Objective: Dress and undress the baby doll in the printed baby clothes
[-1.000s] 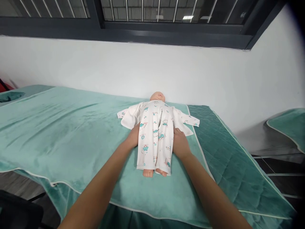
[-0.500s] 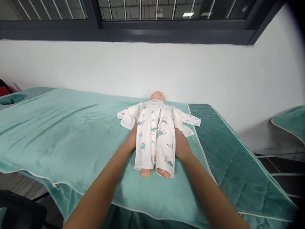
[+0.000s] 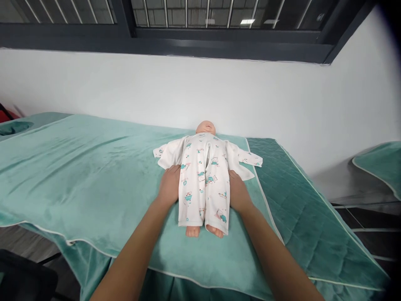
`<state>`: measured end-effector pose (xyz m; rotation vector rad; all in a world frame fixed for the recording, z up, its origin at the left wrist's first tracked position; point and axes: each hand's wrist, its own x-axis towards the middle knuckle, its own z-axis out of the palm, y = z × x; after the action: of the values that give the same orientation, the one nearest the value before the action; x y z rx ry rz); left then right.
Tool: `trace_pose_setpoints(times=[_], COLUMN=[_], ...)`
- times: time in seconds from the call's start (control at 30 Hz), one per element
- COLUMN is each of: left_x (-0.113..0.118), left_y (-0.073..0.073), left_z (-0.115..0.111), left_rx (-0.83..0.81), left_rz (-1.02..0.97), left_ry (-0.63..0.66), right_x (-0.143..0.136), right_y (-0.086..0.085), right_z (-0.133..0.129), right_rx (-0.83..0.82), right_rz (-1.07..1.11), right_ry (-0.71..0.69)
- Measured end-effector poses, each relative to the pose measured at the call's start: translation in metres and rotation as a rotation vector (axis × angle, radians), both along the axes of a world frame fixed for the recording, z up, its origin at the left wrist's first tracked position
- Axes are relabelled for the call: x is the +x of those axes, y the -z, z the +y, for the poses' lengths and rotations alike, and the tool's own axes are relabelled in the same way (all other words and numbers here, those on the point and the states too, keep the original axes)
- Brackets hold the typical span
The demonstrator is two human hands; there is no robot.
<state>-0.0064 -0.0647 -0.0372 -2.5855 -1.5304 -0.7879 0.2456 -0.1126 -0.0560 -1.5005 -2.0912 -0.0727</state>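
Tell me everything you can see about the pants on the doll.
The pants look like soft white cloth, printed with small teal and reddish pictures. They stretch along the doll, legs side by side and lightly creased, hems toward the wearer; the waist is hard to make out. The loose hems leave its feet showing. The left hand is against one outer edge, the right hand against the other.

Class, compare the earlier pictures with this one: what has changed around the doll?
The left hand has shifted outward slightly, showing more of its back; its grip is unclear. The doll's feet lie farther apart than at first. The right hand and spread sleeves look unchanged.
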Motion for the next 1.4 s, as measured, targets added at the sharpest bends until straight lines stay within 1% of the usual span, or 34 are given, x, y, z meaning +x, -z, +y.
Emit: trace_pose_setpoints(times=[0.1,0.2,0.33,0.53,0.67,0.77,0.9,1.0,1.17,1.33,1.4], left_x=[-0.005,-0.007,-0.006,-0.007,-0.008,-0.008,-0.008,-0.009,-0.009,-0.009,-0.009], left_y=[0.001,0.002,0.003,0.004,0.004,0.003,0.002,0.002,0.001,0.000,0.000], left_z=[-0.015,-0.023,-0.022,-0.019,-0.020,-0.019,-0.019,-0.019,-0.019,-0.020,-0.019], left_rx=[0.023,0.013,-0.009,-0.020,-0.039,-0.062,-0.094,-0.114,-0.136,-0.159,-0.169], left_rz=[-0.012,-0.045,-0.060,-0.011,-0.052,-0.095,-0.160,-0.200,-0.266,-0.327,-0.348], left_ry=[-0.015,-0.003,0.012,0.037,0.038,0.050,0.056,0.064,0.081,0.075,0.072], right_x=[-0.001,-0.002,-0.003,-0.004,-0.001,0.001,0.002,0.002,0.001,0.001,0.001], right_y=[-0.001,-0.002,-0.004,-0.007,-0.008,-0.007,-0.007,-0.007,-0.007,-0.007,-0.007], right_z=[-0.001,-0.003,-0.006,-0.008,-0.010,-0.013,-0.016,-0.017,-0.018,-0.017,-0.016], right_rx=[-0.016,-0.028,-0.037,-0.062,-0.049,-0.051,-0.076,-0.076,-0.030,-0.059,-0.043], right_rz=[-0.028,-0.026,-0.033,-0.039,-0.045,0.004,0.126,0.161,0.168,0.265,0.318], right_ry=[-0.004,-0.005,0.018,0.025,0.046,0.099,0.190,0.215,0.244,0.332,0.361])
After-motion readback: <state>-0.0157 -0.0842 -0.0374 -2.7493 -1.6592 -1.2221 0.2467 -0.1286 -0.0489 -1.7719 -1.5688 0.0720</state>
